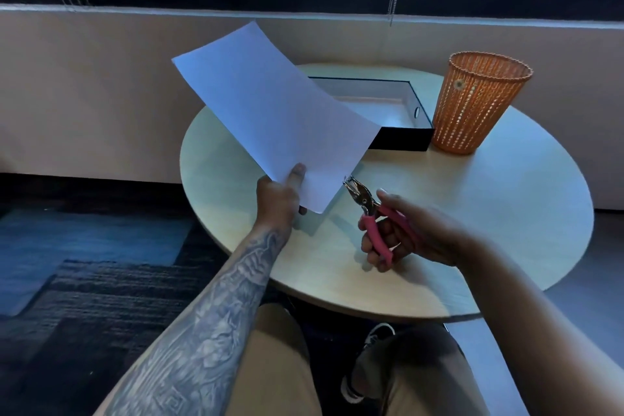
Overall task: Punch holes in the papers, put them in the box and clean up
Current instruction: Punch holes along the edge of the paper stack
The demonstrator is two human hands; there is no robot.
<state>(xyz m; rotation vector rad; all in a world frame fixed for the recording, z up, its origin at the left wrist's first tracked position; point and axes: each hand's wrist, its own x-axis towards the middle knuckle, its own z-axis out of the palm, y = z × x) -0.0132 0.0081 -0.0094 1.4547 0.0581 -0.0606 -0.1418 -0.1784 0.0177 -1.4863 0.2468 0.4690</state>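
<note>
Paper [270, 111] is on the left: one white sheet held up off the table [506, 213], tilted, its far end rising toward the window and its near corner hanging over the table's near left part. The left hand [278, 201] pinches it at the near edge, thumb [297, 176] on top and the other fingers underneath. Holding it there probably keeps the sheet stiff and leaves its right edge free for the tool.

At that edge, close to the near corner, is the metal head of the hole punch [366, 204]. Its jaws stand just at the paper's edge, but I cannot tell whether the edge sits between them yet. The right hand [415, 233] is wrapped around the pink handles, fingers curled under one and the palm against the other. The handles look spread, so by my reading the squeeze has not been made. The tool is angled up and to the left, which suits a hole near the margin.

Further right and back, the box [401, 138] lies open at the table's far edge, partly hidden behind the sheet. The part that shows looks empty, so it seems ready to take punched sheets. Just beside its right end, near the far right edge of the table, stands an orange basket [479, 101], upright. It is probably there for scraps.
</note>
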